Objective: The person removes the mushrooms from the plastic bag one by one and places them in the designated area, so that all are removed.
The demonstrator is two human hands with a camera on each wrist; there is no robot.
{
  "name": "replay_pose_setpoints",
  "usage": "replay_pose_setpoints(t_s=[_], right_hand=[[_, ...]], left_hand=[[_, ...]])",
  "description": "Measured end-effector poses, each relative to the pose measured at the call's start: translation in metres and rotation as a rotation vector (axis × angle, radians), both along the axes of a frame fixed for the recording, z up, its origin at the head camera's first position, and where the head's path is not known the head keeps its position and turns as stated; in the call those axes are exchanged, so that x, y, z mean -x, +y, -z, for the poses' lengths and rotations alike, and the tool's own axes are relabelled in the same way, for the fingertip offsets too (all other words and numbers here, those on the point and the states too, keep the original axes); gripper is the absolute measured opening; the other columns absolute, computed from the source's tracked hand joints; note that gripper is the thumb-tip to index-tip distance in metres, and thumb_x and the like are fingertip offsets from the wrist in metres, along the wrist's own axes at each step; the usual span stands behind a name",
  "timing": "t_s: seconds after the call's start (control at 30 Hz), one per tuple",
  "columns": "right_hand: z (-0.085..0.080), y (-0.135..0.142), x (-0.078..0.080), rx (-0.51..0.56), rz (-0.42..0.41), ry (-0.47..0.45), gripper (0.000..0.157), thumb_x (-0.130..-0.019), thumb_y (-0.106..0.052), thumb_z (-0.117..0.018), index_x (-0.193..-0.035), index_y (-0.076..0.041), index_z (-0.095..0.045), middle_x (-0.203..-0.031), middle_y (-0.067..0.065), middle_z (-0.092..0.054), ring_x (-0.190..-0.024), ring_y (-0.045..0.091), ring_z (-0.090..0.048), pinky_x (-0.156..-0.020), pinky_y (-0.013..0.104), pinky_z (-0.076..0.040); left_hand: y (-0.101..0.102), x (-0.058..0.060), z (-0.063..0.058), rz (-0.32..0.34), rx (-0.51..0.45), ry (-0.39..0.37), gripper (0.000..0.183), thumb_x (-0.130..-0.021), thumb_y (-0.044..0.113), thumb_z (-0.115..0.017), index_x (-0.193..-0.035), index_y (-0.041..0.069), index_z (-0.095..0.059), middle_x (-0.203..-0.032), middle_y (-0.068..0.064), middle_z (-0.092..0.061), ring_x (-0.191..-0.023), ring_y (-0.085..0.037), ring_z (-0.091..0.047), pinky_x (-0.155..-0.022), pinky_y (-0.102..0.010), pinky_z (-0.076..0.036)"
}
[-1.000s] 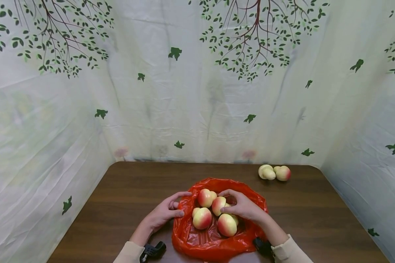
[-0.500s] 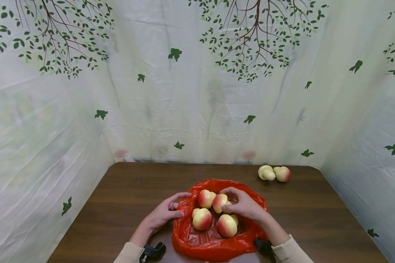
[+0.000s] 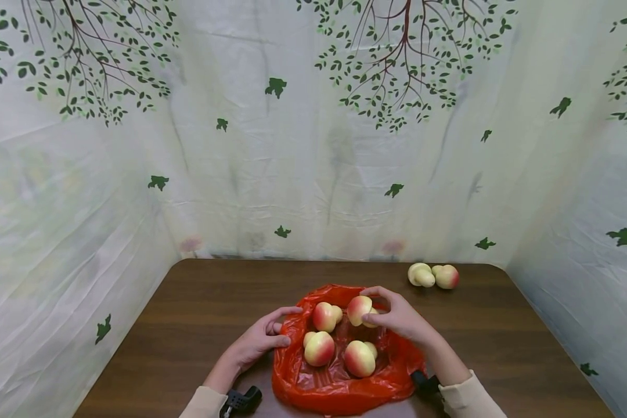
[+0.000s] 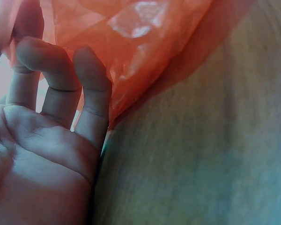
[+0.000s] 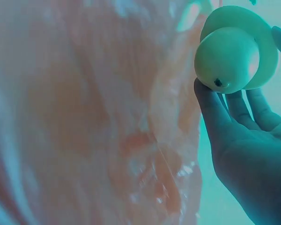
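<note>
A red plastic bag [image 3: 313, 400] lies with its mouth spread wide on the table. My left hand [image 3: 261, 338] pinches its left rim between thumb and fingers; in the left wrist view the curled fingers [image 4: 91, 89] lie against the film. My right hand [image 3: 404, 319] holds a red-and-yellow two-lobed fruit [image 3: 359, 309], like a peach with a smaller pale lobe, over the bag's far right part. In the right wrist view this fruit [image 5: 229, 56] sits between thumb and fingers. Inside the bag are three similar fruits: one at the back [image 3: 324, 317], one at left [image 3: 320, 349], one at right [image 3: 360, 359].
Two more such fruits, one pale [image 3: 421, 275] and one red-sided [image 3: 446, 277], lie near the far right table edge. A brown wooden table [image 3: 230, 284] carries everything. A printed white curtain [image 3: 313, 174] hangs behind it and along both sides.
My right hand has lifted the peach-like fruit from among the others and moved it up and to the right, toward the bag's far side. The left hand stays at the rim.
</note>
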State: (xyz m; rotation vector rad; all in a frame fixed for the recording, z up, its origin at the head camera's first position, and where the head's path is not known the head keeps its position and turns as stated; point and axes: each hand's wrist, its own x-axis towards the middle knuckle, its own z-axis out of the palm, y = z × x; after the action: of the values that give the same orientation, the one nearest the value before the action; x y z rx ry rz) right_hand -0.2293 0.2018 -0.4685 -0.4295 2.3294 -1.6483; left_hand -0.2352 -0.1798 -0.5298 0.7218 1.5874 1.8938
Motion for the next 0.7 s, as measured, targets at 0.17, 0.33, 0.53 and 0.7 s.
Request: replay_pose_setpoints(t_s=[0.17, 0.33, 0.53, 0.7], right_hand=[[-0.008, 0.010, 0.002, -0.006, 0.032, 0.041, 0.055, -0.096, -0.025, -0.079, -0.143, -0.007, -0.058, -0.137, 0.018, -0.067, -0.120, 0.028, -0.066, -0.094, 0.031, -0.059], [-0.012, 0.019, 0.003, 0.002, 0.047, 0.056, 0.058, -0.096, -0.025, -0.079, -0.145, -0.005, -0.056, -0.137, 0.020, -0.067, -0.121, 0.032, -0.066, -0.096, 0.034, -0.060], [-0.010, 0.030, 0.006, 0.039, 0.049, 0.081, 0.055, -0.098, -0.018, -0.075, -0.146, 0.000, -0.054, -0.139, 0.024, -0.064, -0.124, 0.029, -0.067, -0.093, 0.025, -0.060], [-0.009, 0.038, 0.006, 0.060, 0.066, 0.077, 0.056, -0.099, -0.018, -0.075, -0.146, 0.002, -0.051, -0.138, 0.025, -0.064, -0.120, 0.020, -0.069, -0.092, 0.025, -0.061]], left_hand=[[0.000, -0.001, 0.000, 0.003, -0.009, -0.002, 0.062, -0.108, 0.009, -0.061, -0.163, 0.003, -0.032, -0.097, 0.001, -0.080, -0.085, -0.011, -0.080, -0.081, -0.033, -0.067], [0.000, 0.000, 0.000, -0.005, -0.008, 0.004, 0.063, -0.107, 0.009, -0.062, -0.162, 0.002, -0.032, -0.098, 0.002, -0.080, -0.086, -0.011, -0.080, -0.081, -0.033, -0.067], [0.000, 0.000, 0.001, -0.010, 0.002, 0.006, 0.063, -0.107, 0.008, -0.062, -0.162, 0.003, -0.032, -0.098, 0.001, -0.080, -0.086, -0.011, -0.080, -0.081, -0.033, -0.067], [0.000, 0.001, 0.001, -0.014, 0.004, 0.003, 0.062, -0.107, 0.008, -0.061, -0.162, 0.004, -0.033, -0.097, 0.002, -0.079, -0.085, -0.010, -0.079, -0.081, -0.033, -0.067]])
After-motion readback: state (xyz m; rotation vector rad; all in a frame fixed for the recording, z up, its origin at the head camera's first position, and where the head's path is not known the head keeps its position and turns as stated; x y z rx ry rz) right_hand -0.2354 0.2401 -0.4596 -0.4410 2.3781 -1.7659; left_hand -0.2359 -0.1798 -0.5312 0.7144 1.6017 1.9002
